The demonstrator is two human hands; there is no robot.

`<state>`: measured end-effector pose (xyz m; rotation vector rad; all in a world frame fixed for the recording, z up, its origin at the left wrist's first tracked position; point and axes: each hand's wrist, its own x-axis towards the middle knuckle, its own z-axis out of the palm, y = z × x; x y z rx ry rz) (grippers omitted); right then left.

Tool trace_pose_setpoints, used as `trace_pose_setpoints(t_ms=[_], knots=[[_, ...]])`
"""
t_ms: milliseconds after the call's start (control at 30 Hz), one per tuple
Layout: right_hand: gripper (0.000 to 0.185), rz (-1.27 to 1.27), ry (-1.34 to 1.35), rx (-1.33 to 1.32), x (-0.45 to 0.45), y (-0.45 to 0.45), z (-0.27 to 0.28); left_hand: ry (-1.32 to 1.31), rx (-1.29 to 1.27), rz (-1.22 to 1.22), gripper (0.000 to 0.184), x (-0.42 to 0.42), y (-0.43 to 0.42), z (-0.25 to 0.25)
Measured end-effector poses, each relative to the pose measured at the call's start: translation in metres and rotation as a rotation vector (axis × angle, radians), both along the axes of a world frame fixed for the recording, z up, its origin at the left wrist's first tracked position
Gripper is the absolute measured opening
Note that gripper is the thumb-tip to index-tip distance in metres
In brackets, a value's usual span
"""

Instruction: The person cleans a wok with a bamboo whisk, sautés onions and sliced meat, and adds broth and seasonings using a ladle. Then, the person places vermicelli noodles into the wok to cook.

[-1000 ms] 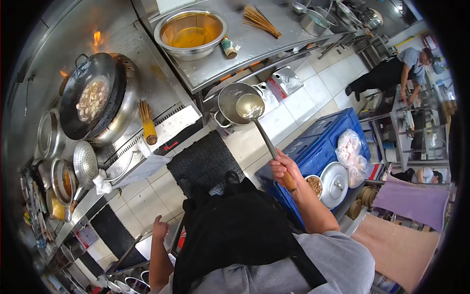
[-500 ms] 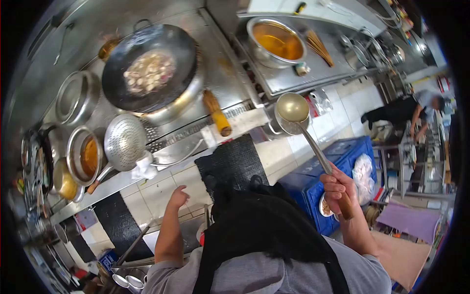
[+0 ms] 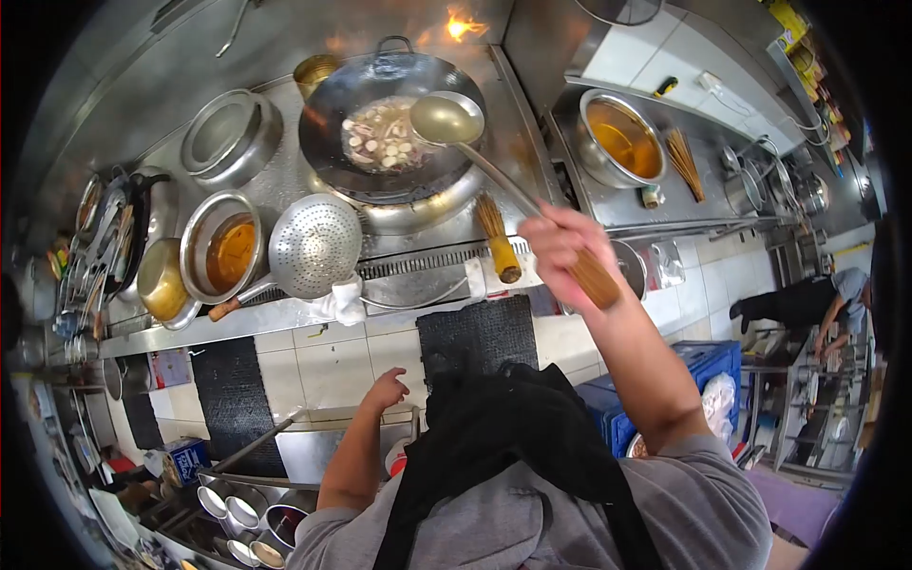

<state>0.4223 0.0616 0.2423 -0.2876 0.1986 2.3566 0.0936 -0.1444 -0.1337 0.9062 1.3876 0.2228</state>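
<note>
A black wok [image 3: 328,123] sits on the burner at the back, with pale sliced food [image 3: 385,138] in liquid inside it. My right hand [image 3: 570,256] grips the wooden handle of a ladle [image 3: 446,120], whose bowl of cloudy liquid is over the right part of the wok. My left hand [image 3: 387,389] holds nothing; its fingers are partly spread, low in front of the stove edge. A perforated skimmer [image 3: 315,247] lies left of a bamboo brush [image 3: 498,239] with a yellow-wrapped end.
Flames [image 3: 465,24] rise behind the wok. A bowl of orange liquid [image 3: 231,249] stands left of the skimmer, and a larger oil bowl [image 3: 622,138] on the right counter. Blue bins [image 3: 708,359] stand at the right. A co-worker [image 3: 807,309] bends over a far counter.
The ladle of liquid has moved from above the pot at the right to over the wok. My view has turned left towards the stove. My left hand remains empty.
</note>
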Motion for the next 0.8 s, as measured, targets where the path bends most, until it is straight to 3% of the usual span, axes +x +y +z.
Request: trace_pose_setpoints(t_ms=[67, 100, 167, 200, 267, 300, 333, 400, 433, 500, 533, 600, 733, 800], knots=[[0.021, -0.013, -0.282, 0.119, -0.021, 0.038, -0.019, 0.059, -0.019, 0.014, 0.062, -0.011, -0.012, 0.004], [0.021, -0.007, -0.274, 0.13, -0.031, 0.054, -0.028, 0.09, -0.035, 0.046, 0.062, -0.017, -0.017, 0.003], [0.059, 0.09, -0.9, 0.427, -0.044, 0.076, -0.04, 0.121, -0.02, 0.064, 0.062, -0.038, -0.032, -0.016], [0.059, 0.094, -0.894, 0.435, -0.045, 0.08, -0.038, 0.146, -0.013, 0.074, 0.062, -0.044, -0.033, -0.013], [0.084, 0.281, -1.416, 0.839, -0.04, 0.085, -0.035, 0.157, -0.053, 0.179, 0.062, -0.053, -0.043, -0.005], [0.086, 0.335, -1.697, 1.036, -0.033, 0.088, -0.031, 0.165, -0.095, 0.274, 0.062, -0.056, -0.048, 0.001], [0.086, 0.336, -1.692, 1.037, -0.022, 0.087, -0.033, 0.169, -0.096, 0.276, 0.062, -0.065, -0.058, -0.015], [0.084, 0.185, -2.216, 1.419, 0.006, 0.078, -0.039, 0.236, 0.015, 0.168, 0.06, -0.074, -0.078, -0.046], [0.084, 0.184, -2.217, 1.412, 0.018, 0.068, -0.037, 0.259, 0.051, 0.129, 0.06, -0.068, -0.078, -0.036], [0.082, 0.053, -2.219, 1.283, 0.047, 0.036, -0.032, 0.263, -0.228, 0.347, 0.058, -0.05, -0.077, -0.011], [0.082, 0.044, -2.229, 1.26, 0.069, 0.019, -0.044, 0.268, -0.225, 0.327, 0.058, -0.043, -0.075, -0.01], [0.08, -0.264, -2.25, 1.285, 0.121, -0.022, -0.088, 0.254, -0.331, 0.352, 0.057, -0.028, -0.079, -0.015], [0.073, -0.222, -2.27, 1.068, 0.225, -0.149, -0.133, 0.243, -0.379, 0.306, 0.055, 0.014, -0.058, -0.011], [0.074, -0.067, -2.252, 0.777, 0.267, -0.219, -0.151, 0.265, -0.328, 0.204, 0.053, 0.039, -0.038, -0.006]])
